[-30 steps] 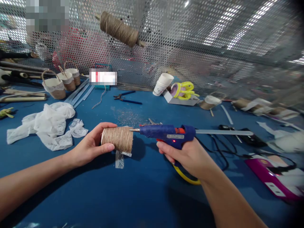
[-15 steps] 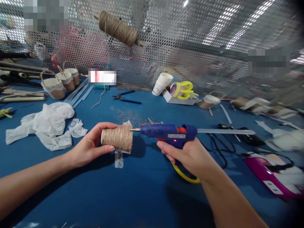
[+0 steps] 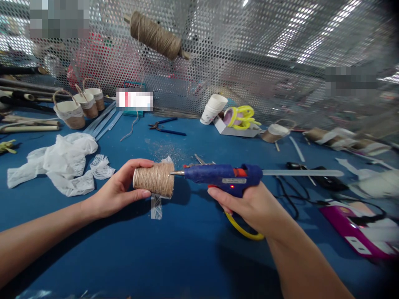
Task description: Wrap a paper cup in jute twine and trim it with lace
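Observation:
My left hand (image 3: pixel 120 191) grips a twine-wrapped cup (image 3: pixel 154 179) lying on its side above the blue table (image 3: pixel 174 249), its wider end turned right. A strip of white lace (image 3: pixel 156 205) hangs from that end. My right hand (image 3: pixel 254 205) is closed around the handle of a blue hot glue gun (image 3: pixel 222 176) with a lit red light and a clear glue stick (image 3: pixel 301 172) sticking out behind. The gun's metal nozzle touches the cup's rim. A yellow cord (image 3: pixel 245 230) loops under my right hand.
White lace scraps (image 3: pixel 60 164) lie at left, small twine baskets (image 3: pixel 77 109) behind them. A twine spool (image 3: pixel 156 35) hangs on the perforated metal screen. Pliers (image 3: pixel 166 126), paper cups (image 3: pixel 213 109), a box with yellow ribbon (image 3: pixel 241 120), black cables (image 3: pixel 289 195) and a magenta box (image 3: pixel 358 236) surround the middle.
The cup has turned slightly in my left hand, bringing a bit of lace up at its top rim. The glue gun has dipped a little, its nozzle still at the rim.

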The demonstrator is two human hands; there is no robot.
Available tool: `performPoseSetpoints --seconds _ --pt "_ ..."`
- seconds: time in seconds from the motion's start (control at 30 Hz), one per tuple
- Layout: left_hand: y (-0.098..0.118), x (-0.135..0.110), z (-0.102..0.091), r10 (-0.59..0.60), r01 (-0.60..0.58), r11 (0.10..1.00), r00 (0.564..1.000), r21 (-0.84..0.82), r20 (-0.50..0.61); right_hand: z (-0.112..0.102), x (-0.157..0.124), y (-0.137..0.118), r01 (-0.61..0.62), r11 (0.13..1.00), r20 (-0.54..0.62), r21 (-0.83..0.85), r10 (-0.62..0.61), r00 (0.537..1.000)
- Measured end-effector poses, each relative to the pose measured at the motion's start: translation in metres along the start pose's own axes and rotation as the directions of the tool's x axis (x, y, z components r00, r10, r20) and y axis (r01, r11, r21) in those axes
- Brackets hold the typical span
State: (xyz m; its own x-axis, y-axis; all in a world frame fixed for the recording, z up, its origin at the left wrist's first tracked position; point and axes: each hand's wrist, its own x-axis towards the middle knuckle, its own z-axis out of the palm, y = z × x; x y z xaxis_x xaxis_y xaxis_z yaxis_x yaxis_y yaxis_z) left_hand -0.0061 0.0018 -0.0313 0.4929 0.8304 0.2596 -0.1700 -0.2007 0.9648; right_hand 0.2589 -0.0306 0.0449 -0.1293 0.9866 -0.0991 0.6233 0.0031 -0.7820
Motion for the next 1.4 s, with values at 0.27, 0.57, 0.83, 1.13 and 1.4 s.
performPoseSetpoints --seconds 0.27,0.57,0.83,1.13,1.4 --pt "0.003 0.002 0.001 -0.021 0.020 0.999 0.999 -0.027 -0.039 -0.001 -0.001 -0.007 0.029 0.999 -0.001 -0.037 -0.029 1.000" --pt "0.002 0.002 0.000 -0.028 0.028 1.000 0.999 -0.006 -0.025 -0.001 0.000 -0.007 0.025 0.998 -0.028 -0.051 -0.027 0.999" --pt "0.001 0.002 0.000 -0.036 0.036 0.999 0.999 0.021 -0.024 0.002 0.000 0.001 0.036 0.999 -0.001 0.033 -0.036 0.999" --pt "0.003 0.002 0.001 -0.059 0.057 0.997 0.998 -0.054 -0.034 0.002 0.001 0.000 -0.002 0.998 0.049 0.065 -0.001 0.999" --pt "-0.001 0.000 -0.002 0.070 -0.073 0.987 0.997 0.143 0.026 0.002 0.003 -0.003 0.006 0.997 0.017 0.079 -0.007 1.000"
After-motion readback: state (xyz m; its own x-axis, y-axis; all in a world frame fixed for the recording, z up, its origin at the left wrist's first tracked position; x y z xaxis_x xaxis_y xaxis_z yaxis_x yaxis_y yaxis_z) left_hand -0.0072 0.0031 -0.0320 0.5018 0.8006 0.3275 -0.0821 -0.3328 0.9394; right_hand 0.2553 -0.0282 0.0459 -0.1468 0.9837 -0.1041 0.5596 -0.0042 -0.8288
